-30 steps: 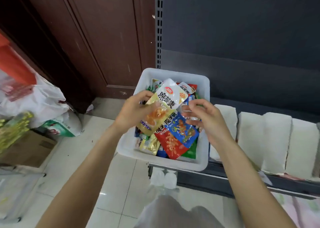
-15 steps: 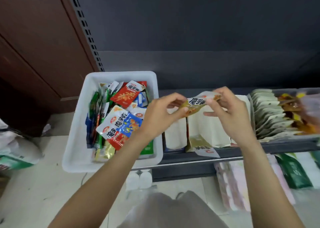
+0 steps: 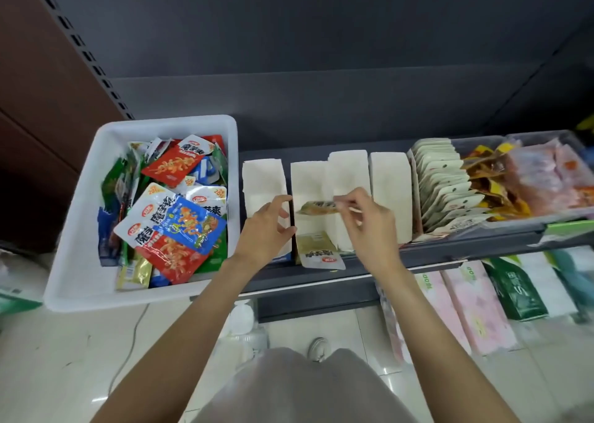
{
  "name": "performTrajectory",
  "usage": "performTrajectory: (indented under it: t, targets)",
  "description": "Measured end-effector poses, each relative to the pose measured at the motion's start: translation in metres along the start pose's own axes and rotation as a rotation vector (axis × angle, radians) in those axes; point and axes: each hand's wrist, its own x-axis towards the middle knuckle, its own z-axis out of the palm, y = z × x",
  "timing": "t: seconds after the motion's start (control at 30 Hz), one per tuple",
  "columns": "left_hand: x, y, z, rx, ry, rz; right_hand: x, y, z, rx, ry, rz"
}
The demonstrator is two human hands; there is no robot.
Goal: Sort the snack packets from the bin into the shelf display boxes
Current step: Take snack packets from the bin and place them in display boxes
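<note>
I see my right hand (image 3: pixel 366 226) pinching a yellow snack packet (image 3: pixel 318 206) by its right end, long axis lying roughly level and pointing left, just above the second white display box (image 3: pixel 308 178) on the shelf (image 3: pixel 321 278). My left hand (image 3: pixel 266 229) is loosely open, fingers touching that box's left wall. Another yellow packet (image 3: pixel 319 254) lies at that box's front. The white bin (image 3: pixel 80 229) of packets sits left of that box.
</note>
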Motion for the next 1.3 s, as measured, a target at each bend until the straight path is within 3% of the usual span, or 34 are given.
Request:
performTrajectory:
  t: [0.17, 0.4, 0.5, 0.6, 0.67, 0.73, 0.9, 1.1, 1.2, 1.3]
  targets:
    - [0.000, -0.004, 0.005, 0.017, 0.036, -0.007, -0.015, 0.020, 0.007, -0.065, -0.354, -0.079]
    - [-0.007, 0.002, -0.005, 0.016, 0.067, 0.007, -0.027, 0.023, -0.005, -0.099, -0.535, -0.045]
    - [-0.026, 0.004, -0.030, -0.007, 0.225, 0.094, -0.020, 0.007, -0.010, -0.012, -0.424, -0.029]
    - [-0.053, -0.004, -0.065, -0.027, 0.522, 0.132, -0.005, -0.028, -0.010, 0.154, -0.305, -0.020]
    - [-0.071, -0.023, -0.087, -0.071, 0.681, 0.054, 0.006, -0.053, 0.000, 0.210, -0.334, -0.047]
    - [-0.081, -0.053, -0.107, -0.082, 0.731, -0.093, 0.015, -0.077, 0.022, 0.213, -0.420, -0.094]
    - [-0.082, -0.119, -0.130, 0.189, 0.513, -0.346, 0.035, -0.125, 0.104, 0.139, -0.597, -0.206]
    - [-0.079, -0.118, -0.123, 0.337, 0.402, -0.289, 0.047, -0.138, 0.173, -0.431, -0.704, -0.214]
    - [-0.078, -0.117, -0.120, 0.277, 0.371, -0.367, 0.047, -0.137, 0.177, -0.348, -0.605, -0.182]
    - [-0.076, -0.107, -0.124, -0.014, 0.351, -0.444, 0.049, -0.132, 0.165, -0.005, -0.442, -0.016]
